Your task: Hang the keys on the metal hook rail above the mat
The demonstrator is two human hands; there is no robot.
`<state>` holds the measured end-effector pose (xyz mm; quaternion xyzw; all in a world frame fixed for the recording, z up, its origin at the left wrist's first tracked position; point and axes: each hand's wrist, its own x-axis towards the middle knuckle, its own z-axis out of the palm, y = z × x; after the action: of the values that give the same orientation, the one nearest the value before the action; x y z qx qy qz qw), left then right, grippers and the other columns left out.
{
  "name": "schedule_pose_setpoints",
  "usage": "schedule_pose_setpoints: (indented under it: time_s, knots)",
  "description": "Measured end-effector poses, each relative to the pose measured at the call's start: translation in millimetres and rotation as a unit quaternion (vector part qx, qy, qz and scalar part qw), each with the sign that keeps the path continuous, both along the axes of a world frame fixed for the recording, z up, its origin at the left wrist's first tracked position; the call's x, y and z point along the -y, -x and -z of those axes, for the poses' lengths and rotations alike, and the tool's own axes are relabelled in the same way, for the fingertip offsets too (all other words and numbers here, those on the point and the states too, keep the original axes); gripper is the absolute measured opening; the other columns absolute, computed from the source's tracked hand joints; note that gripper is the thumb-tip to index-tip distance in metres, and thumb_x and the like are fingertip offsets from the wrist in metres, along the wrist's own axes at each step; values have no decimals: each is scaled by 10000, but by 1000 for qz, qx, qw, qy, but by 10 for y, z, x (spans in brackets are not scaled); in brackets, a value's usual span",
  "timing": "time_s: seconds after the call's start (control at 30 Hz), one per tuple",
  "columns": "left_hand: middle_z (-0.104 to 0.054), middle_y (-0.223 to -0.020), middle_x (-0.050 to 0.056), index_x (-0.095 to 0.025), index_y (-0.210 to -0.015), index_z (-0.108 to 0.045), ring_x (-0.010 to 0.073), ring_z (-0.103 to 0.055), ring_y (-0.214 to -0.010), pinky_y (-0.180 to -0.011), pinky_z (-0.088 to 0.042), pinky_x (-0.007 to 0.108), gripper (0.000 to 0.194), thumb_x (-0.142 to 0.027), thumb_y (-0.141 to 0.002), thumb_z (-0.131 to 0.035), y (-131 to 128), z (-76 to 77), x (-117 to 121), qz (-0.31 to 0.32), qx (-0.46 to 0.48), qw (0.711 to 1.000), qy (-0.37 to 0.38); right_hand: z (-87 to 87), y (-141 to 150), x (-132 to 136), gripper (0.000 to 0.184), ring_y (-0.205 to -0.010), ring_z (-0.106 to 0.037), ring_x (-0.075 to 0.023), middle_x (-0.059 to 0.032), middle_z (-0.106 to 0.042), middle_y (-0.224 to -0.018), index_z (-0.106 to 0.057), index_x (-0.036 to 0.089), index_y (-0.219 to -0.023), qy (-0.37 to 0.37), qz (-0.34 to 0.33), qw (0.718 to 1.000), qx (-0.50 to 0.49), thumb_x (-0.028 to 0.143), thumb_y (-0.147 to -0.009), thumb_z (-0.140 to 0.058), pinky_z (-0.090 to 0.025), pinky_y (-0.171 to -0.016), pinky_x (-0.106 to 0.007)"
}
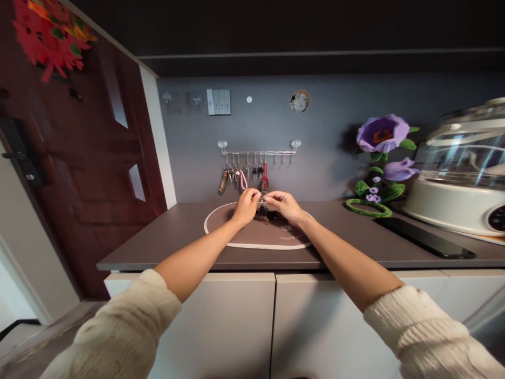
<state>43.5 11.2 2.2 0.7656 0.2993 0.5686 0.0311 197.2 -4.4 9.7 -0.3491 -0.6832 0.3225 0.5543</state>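
Note:
My left hand point(246, 205) and my right hand point(287, 205) meet over the counter, each pinching the metal ring of a bunch of keys point(263, 211). A black-headed key hangs from the ring between them; the other keys are partly hidden by my fingers. Below lies a brown oval mat point(256, 237) with a pale rim. Just behind my hands, a hook rail point(260, 153) on the wall carries several hanging keys, a pink loop strap point(243, 180), a red lanyard point(265, 173) and a brown key tag point(223, 181).
On the right stand purple fabric flowers point(382, 134) and a white appliance with a clear upper part point(453, 200). A black phone point(426, 237) lies near the counter's front edge. At left is a dark red door point(130, 237); a dark cabinet point(295, 31) overhangs.

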Motion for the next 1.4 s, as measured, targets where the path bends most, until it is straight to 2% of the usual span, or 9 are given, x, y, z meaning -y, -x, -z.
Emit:
schedule_pose_setpoints:
  time_s: [0.17,0.33,0.43,0.6,0.83,0.93,1.13,1.4]
  knots:
    - [-570,-778,22,-161,-770,-532,126,-518,-773,-724,-405,242,163,-222,-856,-408,-11,-9,28,-3,3,1000,-1,-1,25,-1,279,-647,-531,-98,5,-619,-695,-647,153,-742,15,0,999,-52,392,-607,-695,-424,-712,-262]
    - [-578,-806,33,-167,-785,-546,136,-525,-789,-734,-407,255,204,-238,-869,-374,4,24,2,-26,-25,999,-8,-37,35,45,298,-733,-562,-118,-12,-631,-747,-645,156,-740,34,-8,992,-123,393,-575,-718,-438,-772,-288]
    - [-583,-817,41,-170,-798,-552,148,-529,-792,-730,-405,266,208,-243,-867,-370,17,60,-45,-51,-48,998,-1,-86,3,48,304,-701,-559,-111,-14,-629,-734,-638,158,-740,35,11,990,-138,409,-584,-710,-443,-721,-275]
    - [-577,-792,36,-177,-771,-556,150,-525,-747,-702,-405,271,201,-242,-852,-383,38,110,-103,-69,-75,995,15,-226,-117,-40,321,-603,-537,-96,2,-589,-653,-604,148,-694,20,27,988,-148,431,-580,-704,-422,-595,-240]
    - [-556,-740,27,-177,-726,-549,145,-508,-717,-682,-389,266,216,-238,-843,-378,45,147,-112,-72,-108,991,30,-493,-287,-229,357,-554,-505,-80,11,-569,-621,-571,156,-700,37,71,984,-156,422,-530,-736,-418,-559,-225]
    - [-553,-731,26,-175,-713,-546,143,-503,-701,-671,-381,266,222,-232,-840,-374,40,148,-103,-73,-112,990,38,-601,-311,-301,313,-560,-523,-89,-6,-578,-636,-556,155,-691,45,87,983,-153,386,-565,-725,-432,-554,-226]
    - [-550,-726,28,-177,-695,-539,144,-502,-702,-667,-373,265,221,-222,-836,-375,36,164,-117,-79,-117,989,37,-767,-286,-453,133,-498,-491,-69,18,-530,-566,-517,158,-664,72,142,974,-159,240,-701,-616,-452,-545,-225]
    - [-545,-717,27,-175,-701,-548,141,-497,-690,-652,-365,259,212,-219,-833,-388,33,166,-119,-90,-121,987,46,-897,-189,-652,109,-468,-466,-70,14,-504,-513,-495,153,-650,94,211,960,-160,165,-755,-522,-448,-506,-218]
